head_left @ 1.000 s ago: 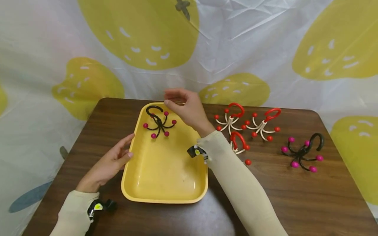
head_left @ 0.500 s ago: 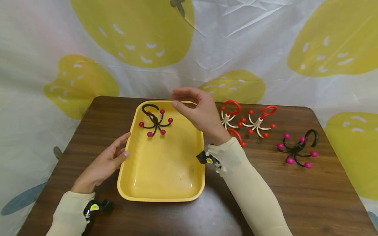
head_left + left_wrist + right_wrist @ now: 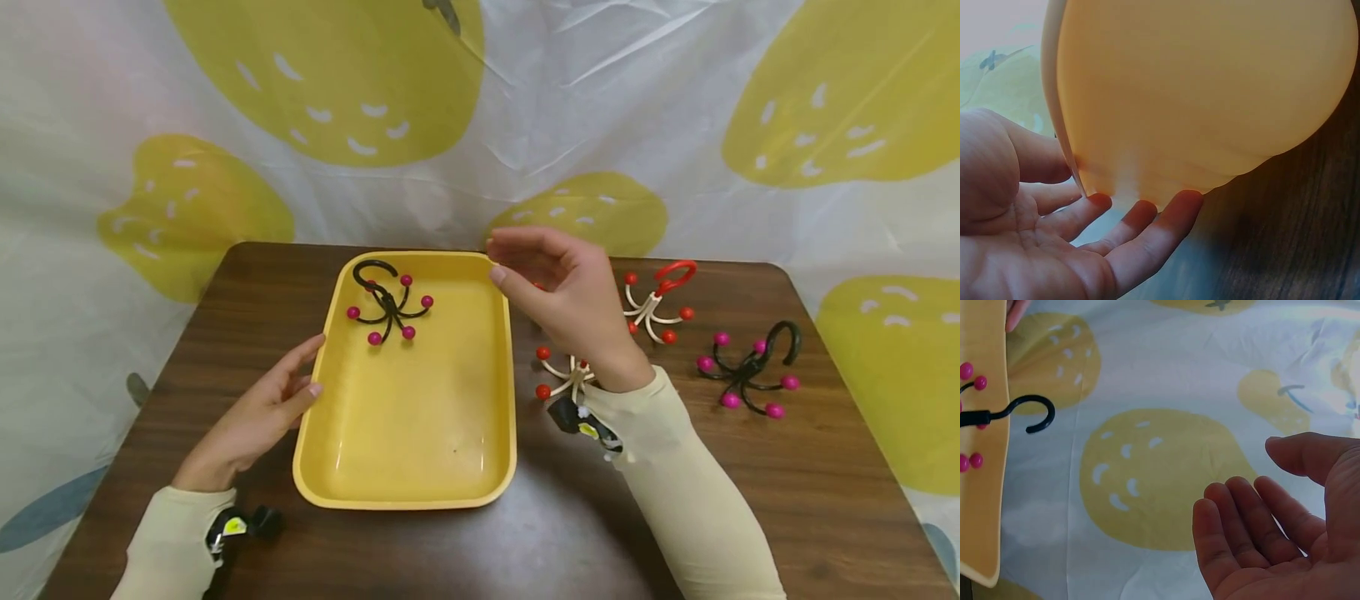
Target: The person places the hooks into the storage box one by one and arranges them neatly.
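Note:
My left hand holds the left rim of a yellow tray. In the left wrist view the thumb meets the rim and several fingertips press the outer wall. A black octopus-style hanger with magenta balls lies at the tray's far left, its hook tipped toward the far rim. Over the table just right of the tray hovers my right hand, fingers loosely bent. The right wrist view shows nothing in its palm. Below and behind it are cream octopus hangers with red hooks and balls, one in front, partly covered.
Another cream-and-red hanger lies to the right of my right hand. Farther right sits a second black hanger with magenta balls. A lemon-patterned cloth hangs behind the brown wooden table.
My right hand has moved right, from above the tray's far end to over the table beside it, holding nothing. The left hand keeps its place on the tray; the view shifted slightly.

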`<state>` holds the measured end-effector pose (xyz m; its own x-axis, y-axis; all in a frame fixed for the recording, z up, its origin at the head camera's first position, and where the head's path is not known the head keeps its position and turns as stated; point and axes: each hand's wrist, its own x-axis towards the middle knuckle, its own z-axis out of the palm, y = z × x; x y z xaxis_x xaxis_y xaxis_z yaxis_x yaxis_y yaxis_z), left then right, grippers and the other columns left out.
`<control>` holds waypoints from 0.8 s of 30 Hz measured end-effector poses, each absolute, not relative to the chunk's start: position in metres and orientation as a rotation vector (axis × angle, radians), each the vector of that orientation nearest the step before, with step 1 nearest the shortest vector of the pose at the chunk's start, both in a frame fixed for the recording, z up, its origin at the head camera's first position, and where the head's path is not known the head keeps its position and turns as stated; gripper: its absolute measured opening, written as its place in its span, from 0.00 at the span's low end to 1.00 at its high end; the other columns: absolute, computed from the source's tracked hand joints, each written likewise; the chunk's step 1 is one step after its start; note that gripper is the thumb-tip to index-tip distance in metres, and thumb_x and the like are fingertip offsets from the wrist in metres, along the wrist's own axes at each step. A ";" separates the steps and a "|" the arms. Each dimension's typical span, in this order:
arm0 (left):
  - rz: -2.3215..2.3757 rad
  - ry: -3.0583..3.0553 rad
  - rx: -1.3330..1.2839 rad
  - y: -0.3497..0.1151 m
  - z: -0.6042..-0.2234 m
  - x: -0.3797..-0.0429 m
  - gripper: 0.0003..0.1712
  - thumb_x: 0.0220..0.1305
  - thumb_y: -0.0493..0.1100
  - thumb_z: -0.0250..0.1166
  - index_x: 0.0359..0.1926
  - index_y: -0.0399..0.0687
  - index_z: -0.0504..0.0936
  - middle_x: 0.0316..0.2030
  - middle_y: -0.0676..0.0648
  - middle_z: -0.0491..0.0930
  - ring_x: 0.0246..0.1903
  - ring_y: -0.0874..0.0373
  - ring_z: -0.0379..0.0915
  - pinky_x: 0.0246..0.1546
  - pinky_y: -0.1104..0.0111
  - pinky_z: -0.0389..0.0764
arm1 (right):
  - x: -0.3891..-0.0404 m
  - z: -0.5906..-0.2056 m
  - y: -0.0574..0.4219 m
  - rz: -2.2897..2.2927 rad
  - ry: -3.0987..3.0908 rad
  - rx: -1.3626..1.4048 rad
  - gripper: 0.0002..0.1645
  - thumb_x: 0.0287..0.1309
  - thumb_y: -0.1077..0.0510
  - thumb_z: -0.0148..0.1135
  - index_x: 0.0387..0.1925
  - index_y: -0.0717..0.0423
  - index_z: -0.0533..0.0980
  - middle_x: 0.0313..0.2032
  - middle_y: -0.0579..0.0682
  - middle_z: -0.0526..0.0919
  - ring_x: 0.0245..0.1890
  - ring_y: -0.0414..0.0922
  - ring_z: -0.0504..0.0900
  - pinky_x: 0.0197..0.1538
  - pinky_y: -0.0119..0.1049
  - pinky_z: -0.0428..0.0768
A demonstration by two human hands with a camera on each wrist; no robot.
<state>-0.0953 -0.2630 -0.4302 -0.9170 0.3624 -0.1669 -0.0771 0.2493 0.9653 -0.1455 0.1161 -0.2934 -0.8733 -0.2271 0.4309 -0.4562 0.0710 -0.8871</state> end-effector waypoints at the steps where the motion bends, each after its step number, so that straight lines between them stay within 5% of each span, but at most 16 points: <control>1: 1.704 2.177 0.260 -0.263 -0.430 -0.095 0.39 0.84 0.37 0.50 0.86 0.50 0.43 0.80 0.33 0.52 0.60 0.54 0.80 0.54 0.63 0.86 | -0.144 -0.293 0.119 1.899 -2.163 0.692 0.20 0.61 0.68 0.72 0.55 0.65 0.84 0.49 0.57 0.90 0.50 0.45 0.89 0.56 0.36 0.87; 24: 1.676 2.197 0.219 -0.266 -0.433 -0.091 0.40 0.84 0.38 0.51 0.86 0.52 0.43 0.80 0.33 0.52 0.62 0.45 0.79 0.53 0.61 0.87 | -0.124 -0.342 0.205 1.721 -2.349 0.427 0.20 0.64 0.66 0.72 0.57 0.63 0.84 0.47 0.42 0.91 0.49 0.37 0.89 0.54 0.27 0.85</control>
<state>-0.0905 -0.2660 -0.4329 -0.9204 0.3392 -0.1943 -0.0977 0.2816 0.9545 -0.1241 0.2052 -0.3422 -0.9388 -0.1141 0.3251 -0.3444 0.2811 -0.8958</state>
